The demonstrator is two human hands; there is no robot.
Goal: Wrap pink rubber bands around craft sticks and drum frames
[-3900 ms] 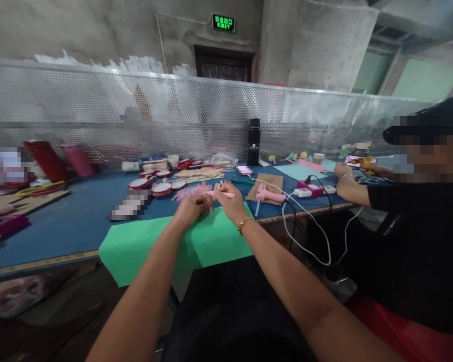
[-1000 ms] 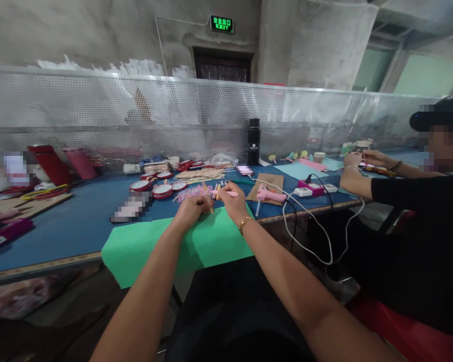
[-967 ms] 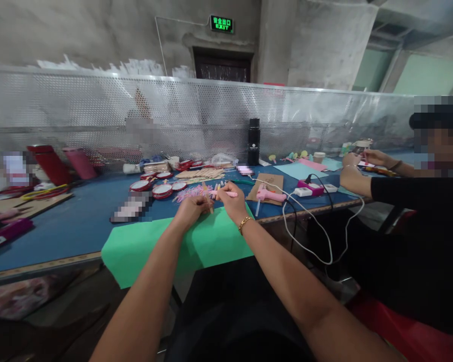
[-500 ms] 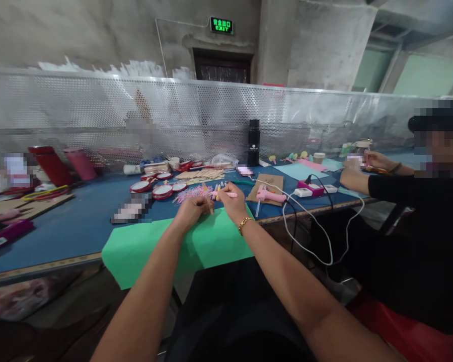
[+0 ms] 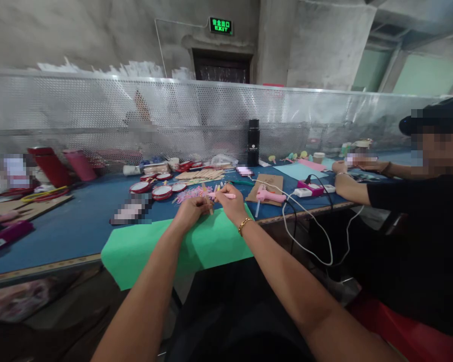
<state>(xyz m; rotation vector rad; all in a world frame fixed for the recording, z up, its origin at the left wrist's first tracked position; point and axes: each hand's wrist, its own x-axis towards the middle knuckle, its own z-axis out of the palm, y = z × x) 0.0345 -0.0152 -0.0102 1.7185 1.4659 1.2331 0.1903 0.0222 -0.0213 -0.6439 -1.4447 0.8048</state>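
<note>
Pinching a wooden craft stick point(image 5: 204, 188) (long axis pointing away from the body), the left hand point(image 5: 191, 210) keeps its fingers closed; the right hand point(image 5: 232, 203) grips a pink pen point(image 5: 229, 196) crosswise, tip by the stick; a green sheet point(image 5: 219, 236) drapes over the desk's point(image 5: 79, 216) near edge; a pink glue gun point(image 5: 272, 195) lies rightward.

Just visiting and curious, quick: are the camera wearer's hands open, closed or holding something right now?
Left hand: closed, holding a flat wooden stick.
Right hand: closed, holding a pink pen-like tool.
</note>
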